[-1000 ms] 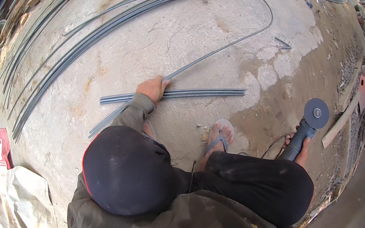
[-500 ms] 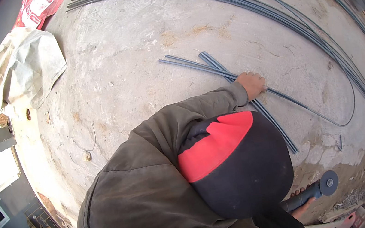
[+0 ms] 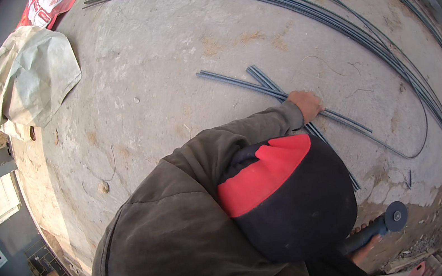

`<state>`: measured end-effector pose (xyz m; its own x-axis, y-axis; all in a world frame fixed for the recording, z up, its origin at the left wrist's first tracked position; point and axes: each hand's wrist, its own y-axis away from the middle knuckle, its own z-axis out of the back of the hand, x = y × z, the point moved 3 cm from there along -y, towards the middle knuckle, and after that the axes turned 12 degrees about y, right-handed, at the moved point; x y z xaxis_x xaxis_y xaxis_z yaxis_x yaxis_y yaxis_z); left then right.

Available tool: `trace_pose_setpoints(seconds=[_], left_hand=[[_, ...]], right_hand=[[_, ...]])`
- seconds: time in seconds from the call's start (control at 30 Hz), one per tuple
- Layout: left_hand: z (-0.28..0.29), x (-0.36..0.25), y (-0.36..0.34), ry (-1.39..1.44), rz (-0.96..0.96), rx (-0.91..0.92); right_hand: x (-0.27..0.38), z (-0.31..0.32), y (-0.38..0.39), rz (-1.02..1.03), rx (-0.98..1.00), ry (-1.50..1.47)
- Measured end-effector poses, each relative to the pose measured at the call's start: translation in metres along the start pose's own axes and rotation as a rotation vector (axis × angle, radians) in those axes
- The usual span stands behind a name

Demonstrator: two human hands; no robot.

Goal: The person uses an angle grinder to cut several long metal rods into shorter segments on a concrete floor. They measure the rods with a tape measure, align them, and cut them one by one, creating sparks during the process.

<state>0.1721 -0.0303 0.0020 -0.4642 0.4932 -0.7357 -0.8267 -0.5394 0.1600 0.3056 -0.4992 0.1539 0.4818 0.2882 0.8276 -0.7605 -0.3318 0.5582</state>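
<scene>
Grey concrete floor (image 3: 151, 46); long dark-grey metal rods (image 3: 382, 52) arc along its far and right sides. Mid-floor, straight short blue-grey metal rods (image 3: 236, 84) cross a second short grey rod bundle (image 3: 261, 78). Dark blue-grey angle grinder (image 3: 378, 226) with round disc (image 3: 396, 216) near floor's broken right edge. Left hand (image 3: 307, 106): grip closed round the straight rods; right hand (image 3: 367, 248): grip wrapped on grinder. Probably lining-up step; next move calls for steady left hold.

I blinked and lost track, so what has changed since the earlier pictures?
The view swung round after the first picture. Since the second, the rods in the left hand have shifted: their left ends, spread before, lie closer together, while right of the hand the looped one has parted from the short one. Nothing was let go: the right hand still holds the grinder.
</scene>
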Motion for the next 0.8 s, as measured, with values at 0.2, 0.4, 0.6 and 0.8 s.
trace_pose_setpoints(seconds=[0.2, 0.4, 0.6, 0.8], left_hand=[[0.007, -0.013, 0.005, -0.140, -0.019, 0.028], [0.004, -0.010, 0.007, -0.082, 0.016, -0.004], [-0.007, -0.001, 0.016, -0.038, -0.079, -0.178], [-0.013, -0.002, 0.017, -0.025, -0.096, -0.201]], right_hand=[[-0.002, 0.018, 0.005, -0.030, -0.082, 0.007], [-0.007, 0.021, 0.002, -0.041, -0.111, 0.014], [0.000, 0.002, 0.002, 0.008, -0.053, 0.011], [0.008, 0.005, -0.005, 0.005, -0.049, 0.069]])
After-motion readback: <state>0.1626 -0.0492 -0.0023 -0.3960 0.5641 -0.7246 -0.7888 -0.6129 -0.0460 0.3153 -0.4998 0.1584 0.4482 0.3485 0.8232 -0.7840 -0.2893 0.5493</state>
